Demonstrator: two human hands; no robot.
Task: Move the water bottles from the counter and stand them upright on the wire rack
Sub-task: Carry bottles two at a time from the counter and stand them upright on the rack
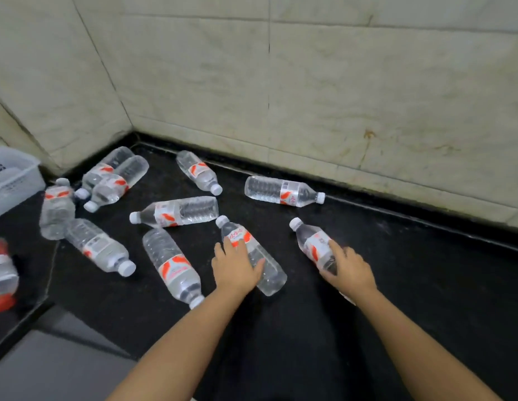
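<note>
No brand name, number or sign can be read with certainty. White label bands with orange-red swooshes are carried on the water bottles. On the bottle under the left hand (236,267), red characters are printed on its label (239,236), but they are too blurred to be made out. On the bottle against the back wall (283,191), a barcode block and a few red characters are shown on the label; neither is legible. On the bottle held by the right hand (348,270), faint print is seen on the label (318,244), unreadable. Dark printed marks are borne on the white plastic bin (13,176) at the left edge, also illegible
</note>
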